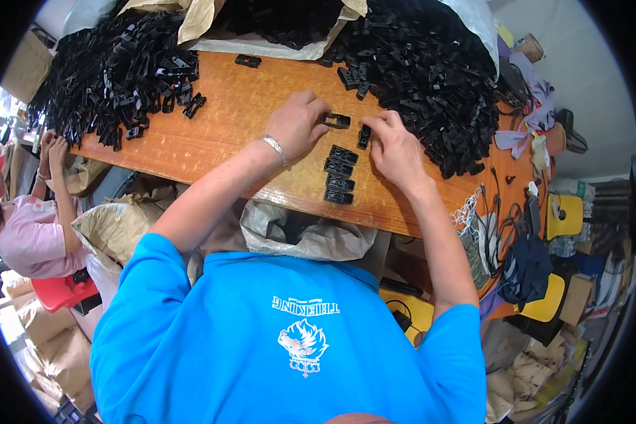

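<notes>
Left hand (297,124): fingers pinched on end of black piece (340,121), mid-desk (240,99). Right hand (399,154): fingers nearly closed on second piece (364,137). Column of pieces (340,184) toward near edge. Step seemingly positioning; next move calls for careful alignment.

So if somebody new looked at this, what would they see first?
Probably the huge left pile and right pile of small black pieces on the wooden table. Then the bright blue shirt, lower middle. Between the piles, the left hand holds one black piece and the right hand touches another piece.
</notes>
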### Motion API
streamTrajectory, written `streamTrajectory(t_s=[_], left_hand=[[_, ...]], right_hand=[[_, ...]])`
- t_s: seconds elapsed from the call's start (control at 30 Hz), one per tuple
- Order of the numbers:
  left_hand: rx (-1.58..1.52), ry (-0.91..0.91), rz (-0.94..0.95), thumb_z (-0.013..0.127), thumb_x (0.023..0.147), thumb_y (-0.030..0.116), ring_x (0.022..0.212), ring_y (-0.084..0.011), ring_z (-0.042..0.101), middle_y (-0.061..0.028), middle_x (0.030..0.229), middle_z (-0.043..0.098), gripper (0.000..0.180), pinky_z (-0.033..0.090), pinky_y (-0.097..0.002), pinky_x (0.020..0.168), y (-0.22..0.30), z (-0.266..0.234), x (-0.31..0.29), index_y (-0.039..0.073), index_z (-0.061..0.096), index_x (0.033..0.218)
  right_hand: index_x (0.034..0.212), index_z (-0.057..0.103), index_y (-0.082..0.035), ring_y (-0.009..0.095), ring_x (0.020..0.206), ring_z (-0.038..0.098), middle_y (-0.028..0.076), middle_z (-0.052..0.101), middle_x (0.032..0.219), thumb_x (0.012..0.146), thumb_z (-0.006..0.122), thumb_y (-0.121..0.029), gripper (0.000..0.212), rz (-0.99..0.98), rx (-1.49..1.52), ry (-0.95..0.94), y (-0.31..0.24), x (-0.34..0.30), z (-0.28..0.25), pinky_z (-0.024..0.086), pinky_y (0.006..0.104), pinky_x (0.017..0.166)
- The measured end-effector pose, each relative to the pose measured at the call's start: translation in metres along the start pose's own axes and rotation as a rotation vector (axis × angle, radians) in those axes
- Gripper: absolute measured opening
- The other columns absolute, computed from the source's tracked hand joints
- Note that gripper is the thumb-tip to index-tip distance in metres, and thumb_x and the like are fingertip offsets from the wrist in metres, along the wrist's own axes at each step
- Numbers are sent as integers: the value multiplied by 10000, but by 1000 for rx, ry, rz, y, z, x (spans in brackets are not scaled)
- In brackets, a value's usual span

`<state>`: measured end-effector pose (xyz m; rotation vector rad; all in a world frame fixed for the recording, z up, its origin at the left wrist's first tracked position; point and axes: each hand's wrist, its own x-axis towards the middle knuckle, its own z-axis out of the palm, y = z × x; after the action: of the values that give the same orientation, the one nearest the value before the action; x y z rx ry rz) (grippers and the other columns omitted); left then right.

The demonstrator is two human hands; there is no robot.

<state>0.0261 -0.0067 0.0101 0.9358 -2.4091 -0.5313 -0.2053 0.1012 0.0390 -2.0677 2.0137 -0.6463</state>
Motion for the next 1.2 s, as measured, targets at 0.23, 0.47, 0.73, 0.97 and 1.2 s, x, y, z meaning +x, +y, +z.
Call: streamTrajectory(t_s=[0.23,0.47,0.73,0.97,1.2], left_hand=[[2,-31,-32,823,890,181,1084,-346,660,-129,1039,683,256,555,-454,921,3,2,5,58,774,1108],[4,-63,-46,827,891,186,1022,-336,670,-121,1010,677,251,552,-450,882,1,6,6,67,760,1102],[-147,-122,-90,784,923,215,1061,-368,672,-153,1031,703,212,549,-477,911,-5,8,9,71,779,1078],[-44,-199,-208,718,991,292,1066,-371,677,-150,1012,731,219,552,-489,909,5,2,21,92,807,997],[52,-232,-33,759,952,262,1077,-363,672,-139,1039,729,182,535,-473,965,-10,-9,2,103,796,1032]], right_hand=[[1138,761,-55,367,1026,723,135,690,1104,885,762,-1,258,-218,-22,-13,7,2,5,613,460,842],[1095,771,-21,384,906,728,159,695,1012,834,858,-66,279,-190,143,205,-11,24,26,605,448,795],[1096,780,-35,377,904,725,153,663,1019,815,855,-46,291,-231,97,121,-16,32,38,605,446,780],[1199,779,-54,356,933,699,122,681,1029,855,836,-47,349,-321,32,160,-10,20,45,580,444,804],[1105,810,-62,344,1007,711,142,702,1022,908,812,-159,220,-186,96,-88,-18,16,26,578,448,854]])
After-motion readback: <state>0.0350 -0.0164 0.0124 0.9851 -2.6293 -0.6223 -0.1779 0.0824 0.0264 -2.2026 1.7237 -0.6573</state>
